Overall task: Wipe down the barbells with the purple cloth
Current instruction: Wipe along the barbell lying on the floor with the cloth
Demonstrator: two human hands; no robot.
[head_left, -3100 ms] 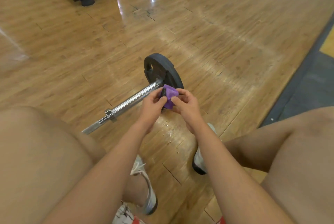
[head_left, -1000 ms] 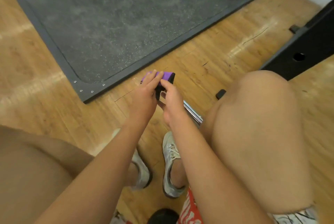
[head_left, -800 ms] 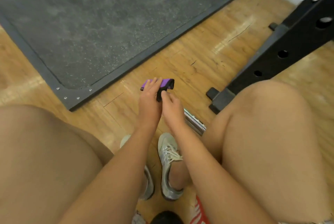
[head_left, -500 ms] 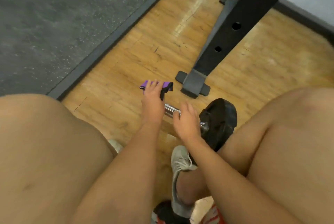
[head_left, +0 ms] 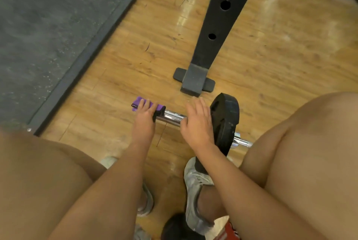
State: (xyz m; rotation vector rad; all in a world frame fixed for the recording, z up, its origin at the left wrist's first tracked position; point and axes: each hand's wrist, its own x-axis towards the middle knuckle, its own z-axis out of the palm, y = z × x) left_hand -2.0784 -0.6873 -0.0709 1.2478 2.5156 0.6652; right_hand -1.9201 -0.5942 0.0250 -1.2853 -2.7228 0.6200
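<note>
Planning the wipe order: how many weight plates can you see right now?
1. A black weight plate sits on the barbell, just right of the right hand. The bar runs on behind the right thigh, so another plate may be hidden there.

Soft, even indoor light, moderately bright. Pale glare streaks lie on the wooden floor (head_left: pixel 271 55) just left and right of the black rack upright (head_left: pixel 219 26); below its foot the chrome barbell sleeve (head_left: pixel 171 117) glints. Left of the upright the rubber mat (head_left: pixel 48 26) smears with motion blur. The upright leans from wide-angle distortion; edges are soft.
</note>
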